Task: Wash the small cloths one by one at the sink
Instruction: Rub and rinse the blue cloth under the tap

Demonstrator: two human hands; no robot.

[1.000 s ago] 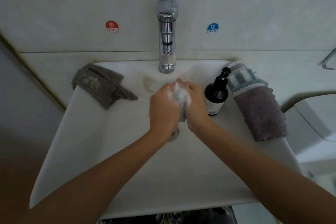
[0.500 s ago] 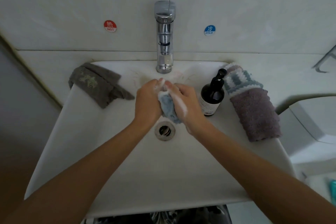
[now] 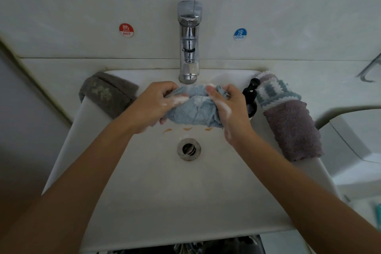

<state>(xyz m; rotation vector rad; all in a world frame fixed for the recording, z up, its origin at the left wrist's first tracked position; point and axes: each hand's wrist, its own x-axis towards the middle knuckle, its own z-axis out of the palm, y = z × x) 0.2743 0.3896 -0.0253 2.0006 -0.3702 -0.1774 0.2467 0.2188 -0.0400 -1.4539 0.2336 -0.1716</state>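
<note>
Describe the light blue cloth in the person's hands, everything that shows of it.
The light blue cloth looks like soft, fluffy terry, bunched and creased rather than spread flat. It is held above the sink basin, just in front of the tap and over the drain. The left hand grips its left end and the right hand its right end, so it stretches between them. White suds show on its upper edge and on both hands. Whether it is wet cannot be told for sure.
</note>
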